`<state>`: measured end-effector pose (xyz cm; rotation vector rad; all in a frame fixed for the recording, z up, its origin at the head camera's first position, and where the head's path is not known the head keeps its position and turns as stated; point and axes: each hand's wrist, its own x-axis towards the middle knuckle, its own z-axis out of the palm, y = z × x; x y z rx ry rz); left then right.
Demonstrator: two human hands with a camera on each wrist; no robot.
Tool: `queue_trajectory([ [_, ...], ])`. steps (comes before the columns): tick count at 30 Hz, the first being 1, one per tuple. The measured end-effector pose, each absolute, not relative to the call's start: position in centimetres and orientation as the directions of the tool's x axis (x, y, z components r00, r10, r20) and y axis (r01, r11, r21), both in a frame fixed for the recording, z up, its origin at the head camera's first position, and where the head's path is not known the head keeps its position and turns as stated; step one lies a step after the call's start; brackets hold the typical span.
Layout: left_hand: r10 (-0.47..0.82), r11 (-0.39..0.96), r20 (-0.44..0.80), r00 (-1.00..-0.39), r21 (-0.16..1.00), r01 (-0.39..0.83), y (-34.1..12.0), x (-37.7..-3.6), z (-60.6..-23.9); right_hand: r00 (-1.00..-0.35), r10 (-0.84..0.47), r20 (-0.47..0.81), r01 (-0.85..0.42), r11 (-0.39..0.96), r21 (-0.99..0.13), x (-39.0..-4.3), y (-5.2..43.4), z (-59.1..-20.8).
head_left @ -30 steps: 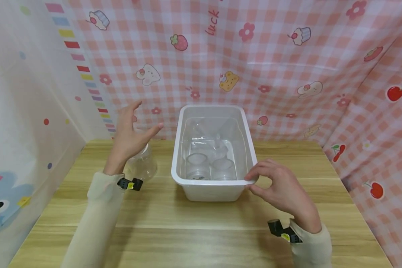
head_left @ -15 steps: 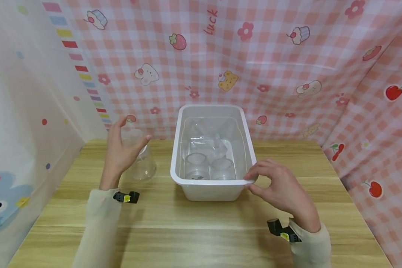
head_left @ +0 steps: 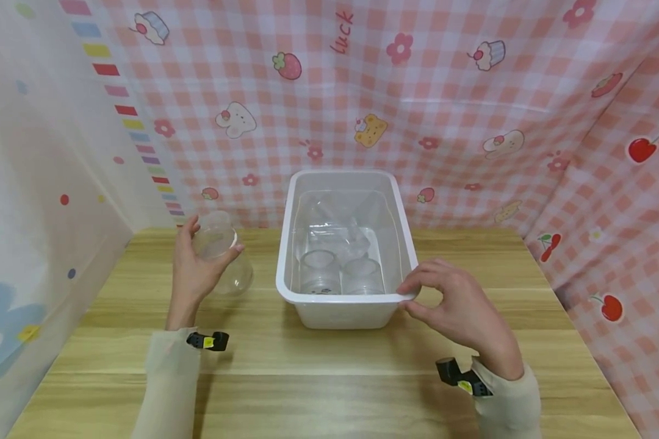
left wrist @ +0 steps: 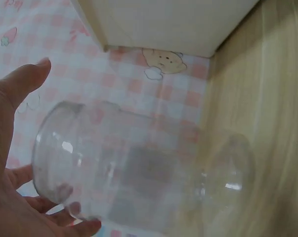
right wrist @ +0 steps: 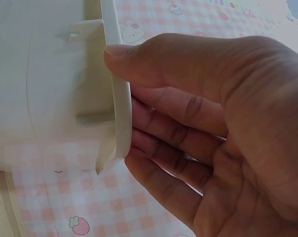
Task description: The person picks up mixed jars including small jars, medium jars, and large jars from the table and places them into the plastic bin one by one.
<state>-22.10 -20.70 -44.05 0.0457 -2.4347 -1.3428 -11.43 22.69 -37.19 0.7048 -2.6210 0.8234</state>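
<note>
A pink gingham curtain printed with cupcakes and strawberries hung behind a wooden table (head_left: 329,378), and a white sheet with coloured dots closed off the left side. On the table stood a white plastic bin (head_left: 345,310), and inside it several clear jars (head_left: 320,272) sat close together near the front wall. The left hand (head_left: 193,272) was wrapped around the upper part of a clear plastic jar (head_left: 223,258) that stood to the left of the bin, thumb on one side and fingers curled round the other; the left wrist view showed the jar (left wrist: 119,168) cradled against the palm, and whether its base was on the wood or just off it could not be told. The right hand (head_left: 461,311) pinched the bin's front right corner, thumb on top of the rim (right wrist: 120,113) and fingers tucked beneath it. Handling this well seemed to call for a firm but gentle hold on the thin, slippery jar, low enough on its neck that it would not twist, while the right hand held the light bin down so it did not slide or tip when anything passed over its rim.
</note>
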Motion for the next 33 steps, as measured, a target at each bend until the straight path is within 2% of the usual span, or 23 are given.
queue_trajectory([
  [11,-0.224,0.438,0.157,-0.962,0.898,0.045,-21.6,-21.6,-46.5,-0.835,-0.360,0.416,-0.535,0.709,-0.459,-11.4,22.6,-37.3],
  [17,-0.186,0.398,0.066,-0.980,0.917,-0.013,-21.7,-21.5,-47.1,-0.833,-0.363,0.417,-0.536,0.716,-0.448,-11.4,22.7,-37.4],
  [33,-0.176,0.422,-0.015,-0.984,0.902,-0.089,-22.1,-21.5,-47.4,-0.833,-0.362,0.418,-0.535,0.719,-0.443,-11.4,22.5,-37.1],
])
